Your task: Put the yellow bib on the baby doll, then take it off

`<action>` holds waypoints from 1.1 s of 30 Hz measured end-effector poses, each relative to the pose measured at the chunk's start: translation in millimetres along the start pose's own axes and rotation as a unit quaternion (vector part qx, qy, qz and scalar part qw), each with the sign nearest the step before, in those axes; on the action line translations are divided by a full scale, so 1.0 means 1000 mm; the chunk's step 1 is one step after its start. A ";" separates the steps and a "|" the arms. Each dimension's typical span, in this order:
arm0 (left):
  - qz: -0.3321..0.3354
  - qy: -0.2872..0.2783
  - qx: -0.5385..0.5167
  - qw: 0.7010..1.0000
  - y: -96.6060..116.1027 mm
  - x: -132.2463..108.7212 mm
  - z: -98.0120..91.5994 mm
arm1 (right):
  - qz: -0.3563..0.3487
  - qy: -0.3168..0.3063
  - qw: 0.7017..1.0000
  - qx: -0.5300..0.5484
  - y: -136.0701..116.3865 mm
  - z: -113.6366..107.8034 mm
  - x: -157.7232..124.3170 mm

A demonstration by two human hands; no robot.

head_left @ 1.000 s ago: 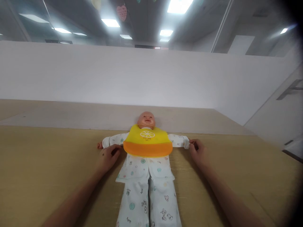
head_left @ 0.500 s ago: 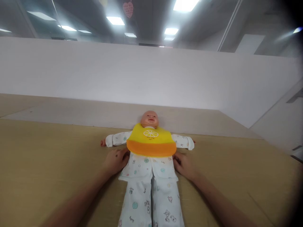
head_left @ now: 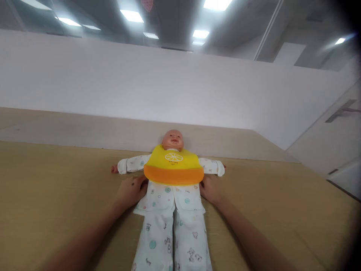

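A baby doll (head_left: pixel 172 140) lies on its back with its arms stretched sideways. It wears white printed clothes (head_left: pixel 186 197). Over its chest spreads a yellow bib (head_left: pixel 183 156) with a citrus slice drawn on it and an orange pocket (head_left: pixel 173 175) along the bottom. At the bib's lower left edge is my left hand (head_left: pixel 131 192), its fingers curled in against the edge and the doll's side. My right hand (head_left: pixel 210 189) is closed in the same way at the lower right edge. Both sets of fingertips are partly hidden by the bib and clothes.
The doll lies on a wooden tabletop (head_left: pixel 64 195). Behind its head runs a pale strip (head_left: pixel 126 130), then a white partition wall (head_left: pixel 135 82) with glass above it. A door handle (head_left: pixel 341 110) shows at the far right.
The view has shifted slightly, so the doll and both hands appear a little farther left. My hands stay at the bib's lower edges; the doll has not visibly moved on the table.
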State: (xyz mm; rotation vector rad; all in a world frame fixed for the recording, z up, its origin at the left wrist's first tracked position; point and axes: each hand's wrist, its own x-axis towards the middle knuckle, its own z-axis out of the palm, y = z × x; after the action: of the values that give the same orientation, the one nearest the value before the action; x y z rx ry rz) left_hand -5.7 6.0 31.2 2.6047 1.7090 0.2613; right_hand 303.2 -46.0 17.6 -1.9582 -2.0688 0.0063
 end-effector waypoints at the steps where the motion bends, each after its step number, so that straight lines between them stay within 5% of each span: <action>1: -0.002 0.000 -0.002 1.000 -0.001 0.000 0.000 | -0.006 0.000 1.000 0.013 0.001 0.000 -0.002; 28: 0.004 0.009 -0.173 0.985 -0.009 0.001 -0.005 | -0.012 0.029 0.989 0.145 0.015 0.008 -0.004; 33: -0.097 0.072 -0.284 0.951 -0.016 0.003 -0.002 | 0.037 0.057 0.985 0.158 0.018 0.013 -0.004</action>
State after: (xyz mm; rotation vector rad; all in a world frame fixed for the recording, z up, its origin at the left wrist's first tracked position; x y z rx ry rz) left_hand -19.6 15.6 31.8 2.0311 1.6044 0.8167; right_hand 317.9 -45.7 1.3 -1.7938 -1.7960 0.2195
